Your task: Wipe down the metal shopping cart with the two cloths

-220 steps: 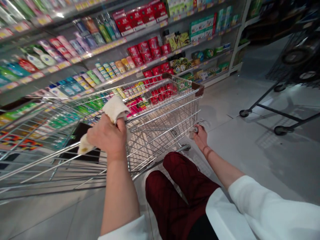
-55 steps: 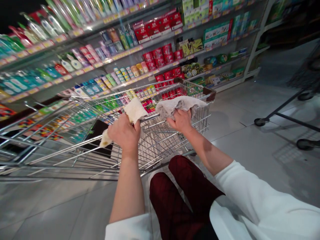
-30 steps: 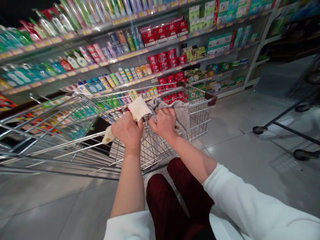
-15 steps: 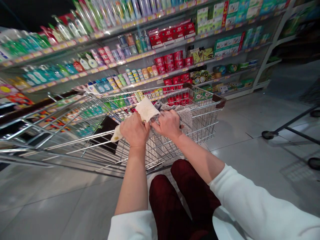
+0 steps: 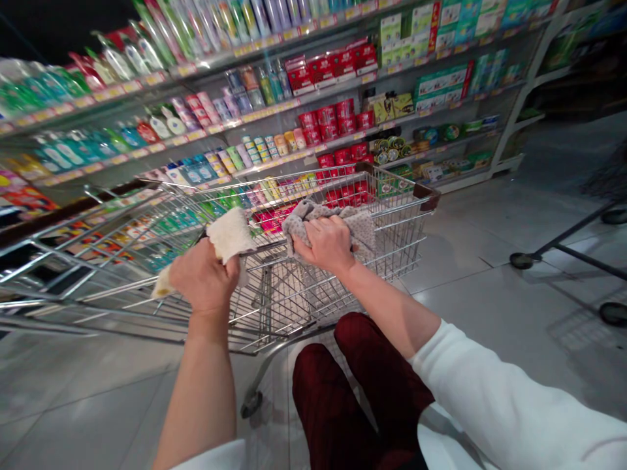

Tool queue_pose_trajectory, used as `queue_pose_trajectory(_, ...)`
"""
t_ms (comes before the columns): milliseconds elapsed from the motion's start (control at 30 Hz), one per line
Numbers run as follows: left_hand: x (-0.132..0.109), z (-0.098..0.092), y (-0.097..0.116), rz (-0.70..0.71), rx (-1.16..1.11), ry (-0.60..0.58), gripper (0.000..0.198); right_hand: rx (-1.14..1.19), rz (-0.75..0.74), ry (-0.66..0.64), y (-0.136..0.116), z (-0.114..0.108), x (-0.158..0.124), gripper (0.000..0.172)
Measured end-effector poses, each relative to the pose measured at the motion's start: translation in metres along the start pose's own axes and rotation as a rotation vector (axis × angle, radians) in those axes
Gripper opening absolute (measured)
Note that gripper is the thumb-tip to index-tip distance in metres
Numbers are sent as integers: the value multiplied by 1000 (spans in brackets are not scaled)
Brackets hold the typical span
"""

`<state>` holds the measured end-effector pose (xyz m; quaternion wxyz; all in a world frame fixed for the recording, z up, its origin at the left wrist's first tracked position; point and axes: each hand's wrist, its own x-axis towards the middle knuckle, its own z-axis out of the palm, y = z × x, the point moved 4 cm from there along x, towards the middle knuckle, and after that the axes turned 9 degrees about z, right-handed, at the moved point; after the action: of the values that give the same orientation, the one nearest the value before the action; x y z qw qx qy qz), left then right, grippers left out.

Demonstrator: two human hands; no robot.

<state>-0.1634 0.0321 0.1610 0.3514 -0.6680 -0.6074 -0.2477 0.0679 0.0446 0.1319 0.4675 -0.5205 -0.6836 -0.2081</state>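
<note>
A wire shopping cart (image 5: pixel 399 238) stands crosswise in front of my knees. My left hand (image 5: pixel 203 271) is closed around a cream-coloured cloth (image 5: pixel 230 233), which sticks out above the thumb and at the far side of the fist, over the cart's near top rail. Bunched under the fingers of my right hand (image 5: pixel 327 245) is a grey dotted cloth (image 5: pixel 361 226), draped over the same rail to the right. The rail beneath both cloths is partly hidden.
More cart frames (image 5: pixel 59 261) nest in from the left. Behind runs a shelf rack (image 5: pixel 274 108) with bottles, red tubs (image 5: pixel 326 124) and boxes. Another cart's wheels (image 5: pixel 522 260) stand on the tiled floor (image 5: pixel 455 307) to the right. A caster (image 5: pixel 251 405) sits near my feet.
My left hand has slid left along the rail with the cream cloth, away from my right hand. My right hand stays nearly in place on the grey cloth.
</note>
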Motion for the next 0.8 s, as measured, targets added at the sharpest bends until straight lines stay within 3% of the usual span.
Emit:
queue_pose_trajectory(200,-8,-10,-48,-33,61,60,24,-8,-2,2,1,1,0,47)
queue_pose_trajectory(333,-12,-15,-67,-82,57,96,25,-11,-8,12,1,1,-1,48)
queue_pose_trajectory(533,-9,-15,-67,-209,92,91,34,-5,3,52,2,1,-4,47)
queue_pose_trajectory(800,-8,-13,-63,-217,119,94,48,-30,57,160,2,3,-8,40)
